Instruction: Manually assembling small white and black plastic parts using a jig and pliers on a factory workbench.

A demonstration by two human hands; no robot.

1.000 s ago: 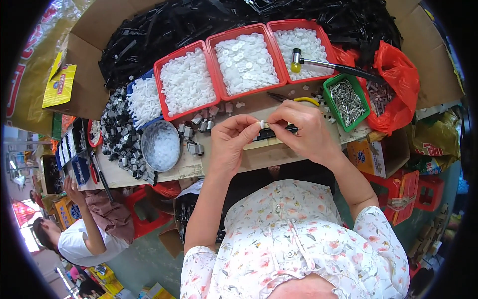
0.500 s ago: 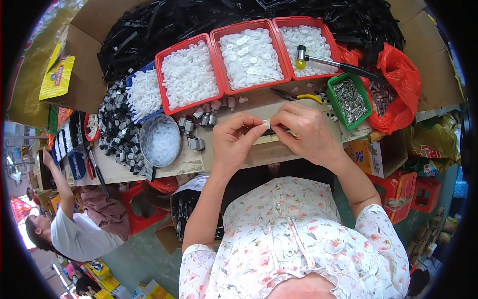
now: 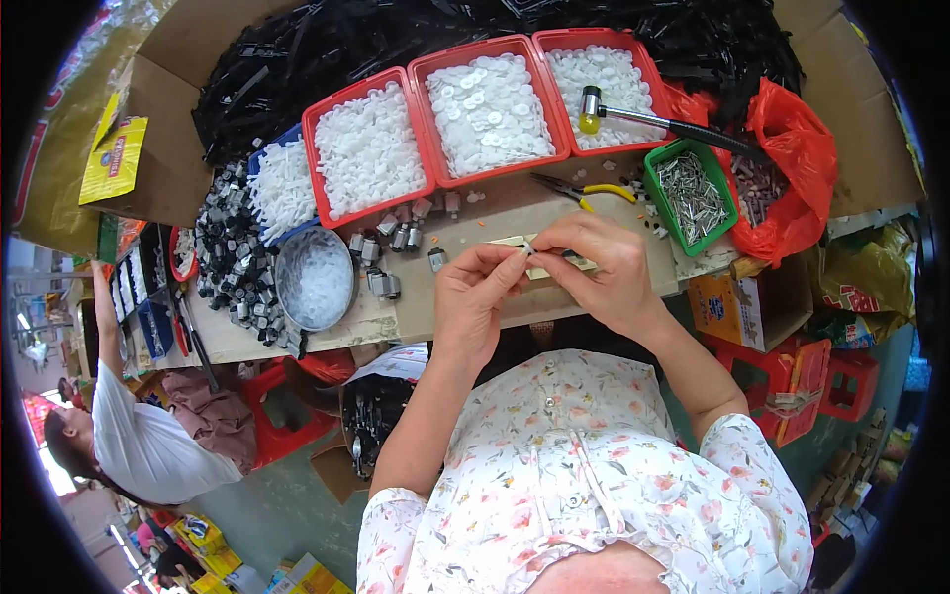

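Meeting tip to tip!

Left hand [image 3: 475,297] and right hand [image 3: 597,262] angle inward, pinched narrow on a tiny part [image 3: 527,249] above the bench [image 3: 371,327]; three red trays [image 3: 424,129] brim with white pieces [image 3: 490,114], a green tray [image 3: 711,241] holds metal pins [image 3: 690,190].

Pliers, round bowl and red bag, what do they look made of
Pliers: dark, slim nose, probably steel; evenly yellow grips, likely plastic. Round bowl: grey with a dull sheen, perhaps metal. Red bag: thin, glossy, likely plastic, judging by crinkles.
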